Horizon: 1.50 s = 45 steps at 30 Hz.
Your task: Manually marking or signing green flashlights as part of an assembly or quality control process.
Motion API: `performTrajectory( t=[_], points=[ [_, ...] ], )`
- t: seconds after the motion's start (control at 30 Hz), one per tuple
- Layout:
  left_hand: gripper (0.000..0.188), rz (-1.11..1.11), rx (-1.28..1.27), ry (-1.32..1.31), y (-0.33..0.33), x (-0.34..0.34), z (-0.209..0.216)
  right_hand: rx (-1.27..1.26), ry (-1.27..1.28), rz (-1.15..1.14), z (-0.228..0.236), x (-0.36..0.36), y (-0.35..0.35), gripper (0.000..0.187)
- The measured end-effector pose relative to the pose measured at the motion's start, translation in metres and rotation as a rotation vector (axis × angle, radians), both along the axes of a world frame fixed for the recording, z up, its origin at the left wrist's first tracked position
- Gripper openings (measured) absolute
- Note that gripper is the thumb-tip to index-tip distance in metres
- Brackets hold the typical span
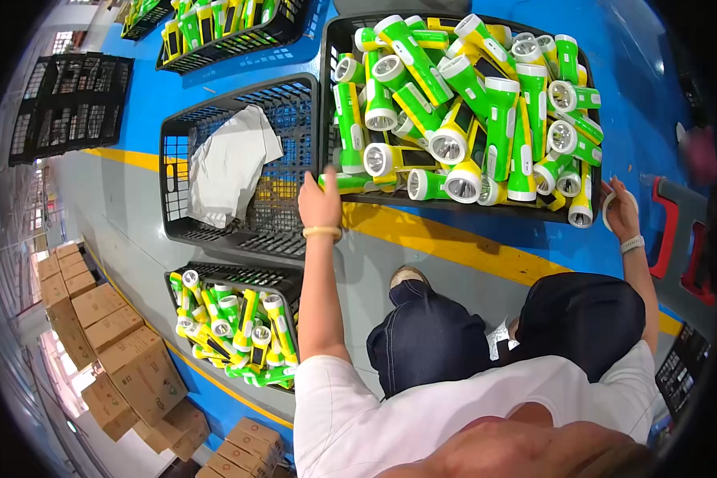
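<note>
My left hand is closed on a green flashlight at the near left corner of a black crate piled with several green and yellow flashlights. My right hand grips a round white ring-shaped piece just off the crate's near right corner. A beaded band circles my left wrist, a watch my right. My knees in dark trousers show below.
A black crate holding only a white sheet stands left of the full one. Another crate of flashlights sits near my left side. Cardboard boxes stack at lower left. A red stool is at right.
</note>
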<state>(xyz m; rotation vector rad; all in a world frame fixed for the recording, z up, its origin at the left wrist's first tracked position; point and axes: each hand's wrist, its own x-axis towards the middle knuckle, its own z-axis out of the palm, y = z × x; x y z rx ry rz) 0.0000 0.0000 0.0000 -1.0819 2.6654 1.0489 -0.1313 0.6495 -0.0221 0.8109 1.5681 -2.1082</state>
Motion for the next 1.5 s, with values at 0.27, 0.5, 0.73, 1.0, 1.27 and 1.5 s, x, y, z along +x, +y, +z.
performTrajectory(
  t=[0.27, 0.5, 0.73, 1.0, 1.27, 1.5],
  points=[
    [0.08, -0.275, -0.198, 0.289, 0.076, -0.061, 0.016, 0.417, 0.716, 0.371, 0.09, -0.067, -0.091, 0.026],
    [0.072, 0.089, 0.895, 1.06, 0.054, -0.047, 0.077, 0.085, 0.654, 1.029, 0.177, -0.048, -0.265, 0.009],
    [0.065, 0.077, 1.849, 1.208, 0.092, -0.016, 0.083, -0.442, 0.425, 1.186, 0.135, 0.051, -0.376, 0.014],
    [0.042, 0.205, 1.319, 0.776, 0.107, 0.016, 0.029, 0.547, 1.005, 1.239, 0.096, 0.091, -0.391, 0.015],
    [0.05, 0.049, 1.415, 0.622, 0.082, 0.026, 0.046, -0.243, 0.231, 0.906, 0.115, 0.056, -0.403, 0.013],
    [0.061, -0.027, 1.325, 0.695, 0.091, 0.033, 0.042, 0.003, 0.487, 0.99, 0.108, 0.064, -0.419, 0.015]
  ],
)
